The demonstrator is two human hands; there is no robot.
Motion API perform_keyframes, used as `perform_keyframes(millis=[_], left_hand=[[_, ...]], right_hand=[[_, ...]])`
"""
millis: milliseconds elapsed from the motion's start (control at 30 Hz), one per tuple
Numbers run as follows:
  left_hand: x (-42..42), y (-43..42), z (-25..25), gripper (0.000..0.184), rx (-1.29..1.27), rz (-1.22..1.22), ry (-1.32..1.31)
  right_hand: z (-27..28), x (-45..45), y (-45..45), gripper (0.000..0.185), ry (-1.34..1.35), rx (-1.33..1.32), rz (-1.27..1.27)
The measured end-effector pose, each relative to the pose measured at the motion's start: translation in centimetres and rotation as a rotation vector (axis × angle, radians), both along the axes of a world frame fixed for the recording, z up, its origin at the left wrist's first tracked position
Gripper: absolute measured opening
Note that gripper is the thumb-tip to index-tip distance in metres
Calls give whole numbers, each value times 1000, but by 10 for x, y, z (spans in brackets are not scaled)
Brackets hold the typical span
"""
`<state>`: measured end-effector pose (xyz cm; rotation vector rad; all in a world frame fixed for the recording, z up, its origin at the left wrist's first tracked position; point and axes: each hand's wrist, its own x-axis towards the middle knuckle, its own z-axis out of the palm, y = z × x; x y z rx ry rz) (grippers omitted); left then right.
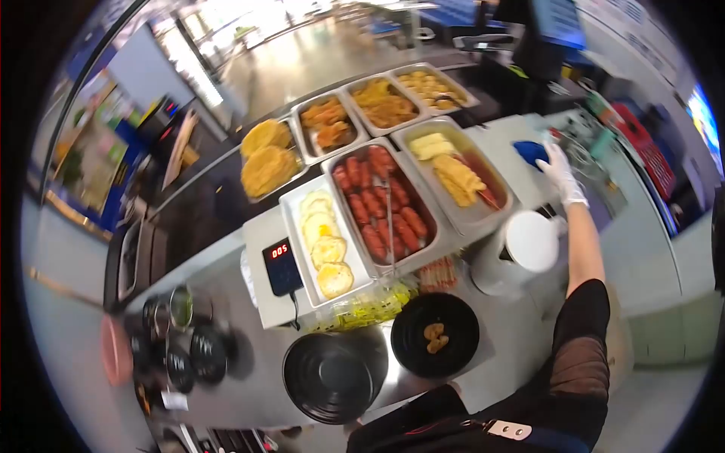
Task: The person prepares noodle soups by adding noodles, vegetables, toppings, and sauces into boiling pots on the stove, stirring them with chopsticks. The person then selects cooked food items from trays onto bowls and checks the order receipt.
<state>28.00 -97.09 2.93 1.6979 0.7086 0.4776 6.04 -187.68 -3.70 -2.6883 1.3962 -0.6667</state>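
Observation:
At the right, my right hand (559, 170) wears a white glove and reaches forward over the counter. Its fingers and thumb close around the edge of a blue cloth-like piece (529, 153). Just left of it is a metal tray (504, 202) with yellow egg pieces in liquid. Below my forearm's reach stands a white lidded pitcher (491, 264). Nearest my body are a black plate (414, 355) with small brown food pieces (435, 338) and a black round bowl (332, 377). My left hand does not show.
Trays of sausages (385, 204), fried eggs (323, 245) and flat yellow patties (268, 158) fill the counter's middle. Tongs (390, 219) lie across the sausages. A digital timer (282, 268), yellow-green packets (366, 308) and black jars (208, 353) stand leftward. A red basket (646, 143) is far right.

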Motion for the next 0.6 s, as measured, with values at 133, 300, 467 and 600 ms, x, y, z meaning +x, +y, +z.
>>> perform_keyframes(millis=[133,300,467,600], left_hand=[[-42,114,-47,25,121,243,-13],[-100,176,-84,40,-180,181,-53],[-80,125,-81,18,-166,399,-61],[-66,131,-90,34,-148,322,-32]], right_hand=[[-14,22,-44,79,144,22,165],[-35,3,-62,34,-72,351,255],[-25,-152,-71,48,-418,518,223],[144,-98,179,45,-416,547,94]])
